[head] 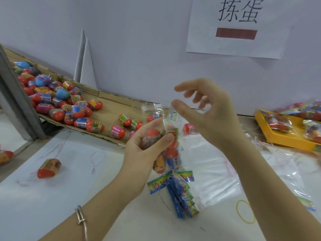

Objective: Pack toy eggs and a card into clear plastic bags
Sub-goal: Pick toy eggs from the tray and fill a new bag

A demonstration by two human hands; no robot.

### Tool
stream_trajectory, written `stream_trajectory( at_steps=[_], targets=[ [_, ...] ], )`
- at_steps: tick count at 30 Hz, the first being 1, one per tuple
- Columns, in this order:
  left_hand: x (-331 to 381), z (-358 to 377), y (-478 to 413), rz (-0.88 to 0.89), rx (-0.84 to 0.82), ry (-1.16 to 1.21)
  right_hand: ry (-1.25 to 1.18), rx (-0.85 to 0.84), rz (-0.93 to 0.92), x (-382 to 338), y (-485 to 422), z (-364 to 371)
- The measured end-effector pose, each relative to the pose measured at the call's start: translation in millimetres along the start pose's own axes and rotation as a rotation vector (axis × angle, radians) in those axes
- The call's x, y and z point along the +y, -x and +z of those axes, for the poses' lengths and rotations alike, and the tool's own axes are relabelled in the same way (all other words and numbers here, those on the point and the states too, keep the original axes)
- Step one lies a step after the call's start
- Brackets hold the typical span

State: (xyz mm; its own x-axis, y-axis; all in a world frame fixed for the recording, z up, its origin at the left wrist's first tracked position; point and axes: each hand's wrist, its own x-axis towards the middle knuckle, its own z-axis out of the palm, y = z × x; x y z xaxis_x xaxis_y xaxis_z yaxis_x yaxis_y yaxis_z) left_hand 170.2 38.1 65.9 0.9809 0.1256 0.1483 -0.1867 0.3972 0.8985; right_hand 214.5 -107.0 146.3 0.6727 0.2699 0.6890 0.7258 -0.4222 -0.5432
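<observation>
Closest to the lens is a silver bracelet (80, 216) on the left wrist. Beyond it spreads the white tabletop (60, 197). At its far left a long cardboard tray (111, 105) holds a heap of loose toy eggs (57, 101). At the far right a yellow tray (284, 141) carries filled bags (278, 122), so several packs look finished. A stack of empty bags (217, 180) lies flat under the right forearm, which suggests plenty of packing is left.

The hands are apart. The left hand (149, 145) grips a clear bag (154, 110) upright above the middle of the tabletop, fingers curled round the eggs inside (172, 153). The right hand (210, 112) hovers by the bag's mouth with fingers loosely spread, holding nothing; I cannot tell whether its thumb touches the plastic. A colourful strip near the top of the bag may be the card, so this pack seems close to sealing.

Spare cards (180, 193) lie fanned below the bag. One stray egg (49, 167) lies to the left, and a yellow rubber band (245, 212) to the right.
</observation>
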Motion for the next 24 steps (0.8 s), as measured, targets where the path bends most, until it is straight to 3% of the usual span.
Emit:
stream_trajectory(
  at_steps=[3,6,18,24],
  targets=[
    [-1,5,4,0.030,-0.044,-0.008,0.316,-0.062,-0.242,-11,3,7],
    [-2,9,9,0.094,-0.095,-0.052,0.477,-0.104,-0.264,-17,5,14],
    [-2,15,14,0.205,-0.190,-0.092,0.651,-0.039,-0.391,-19,7,16],
    [-1,15,15,0.198,-0.188,-0.079,0.700,-0.063,-0.356,-17,8,17]
  ],
)
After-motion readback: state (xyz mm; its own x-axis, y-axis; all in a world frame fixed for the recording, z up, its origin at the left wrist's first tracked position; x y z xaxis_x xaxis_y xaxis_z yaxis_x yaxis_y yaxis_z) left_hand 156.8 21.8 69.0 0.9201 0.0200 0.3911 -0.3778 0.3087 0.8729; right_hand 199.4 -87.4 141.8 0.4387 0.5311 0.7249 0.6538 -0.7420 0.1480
